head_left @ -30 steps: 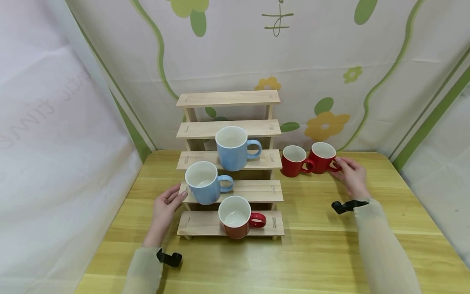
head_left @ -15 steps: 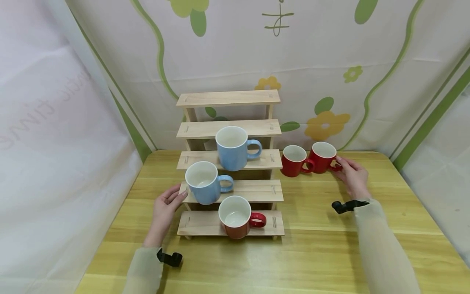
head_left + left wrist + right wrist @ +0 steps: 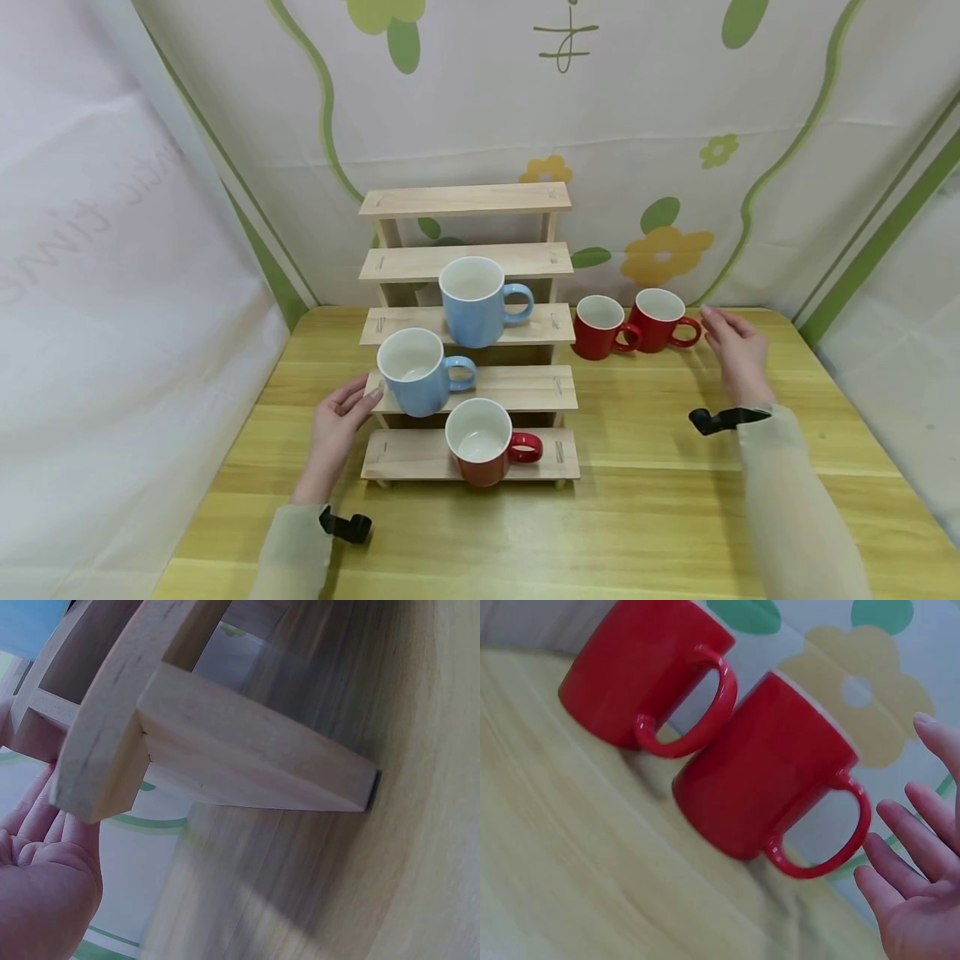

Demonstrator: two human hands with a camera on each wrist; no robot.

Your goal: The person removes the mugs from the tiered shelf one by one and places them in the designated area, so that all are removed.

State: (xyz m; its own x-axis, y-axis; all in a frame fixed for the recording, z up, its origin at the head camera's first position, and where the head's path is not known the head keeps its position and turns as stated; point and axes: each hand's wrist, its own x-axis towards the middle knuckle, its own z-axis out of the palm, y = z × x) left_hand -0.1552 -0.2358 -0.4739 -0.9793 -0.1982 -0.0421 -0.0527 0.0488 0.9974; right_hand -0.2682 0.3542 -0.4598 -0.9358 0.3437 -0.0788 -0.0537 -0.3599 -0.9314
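Observation:
A wooden stepped shelf stands on the table. My left hand holds the left end of its second step from the bottom, thumb on top; in the left wrist view the fingers reach behind the board. Beside that thumb sits a light blue mug. Two red mugs stand upright at the back right, the left one close against the right one. My right hand is just right of the right mug's handle, fingers spread and holding nothing.
Another light blue mug sits on the third step, and a red mug on the bottom step. All handles point right. A printed cloth hangs behind the wood-grain table, with more cloth at both sides.
My right hand has let go of the right red mug's handle and moved a little to the right. The mug stays beside its neighbour. My left hand has kept its place.

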